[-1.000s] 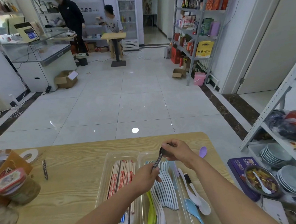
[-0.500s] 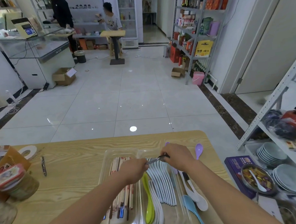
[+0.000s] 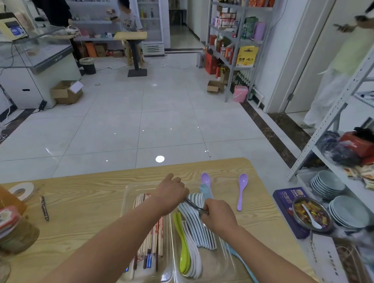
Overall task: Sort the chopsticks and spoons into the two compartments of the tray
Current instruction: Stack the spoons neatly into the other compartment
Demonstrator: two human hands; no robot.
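Left hand, right hand grip slim metal spoon over clear tray

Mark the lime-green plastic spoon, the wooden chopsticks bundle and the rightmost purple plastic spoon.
Lime-green plastic spoon (image 3: 182,246): head view, mid-length.
Wooden chopsticks bundle (image 3: 152,242): head view, sticks below the forearm.
Rightmost purple plastic spoon (image 3: 243,179): head view, bowl.
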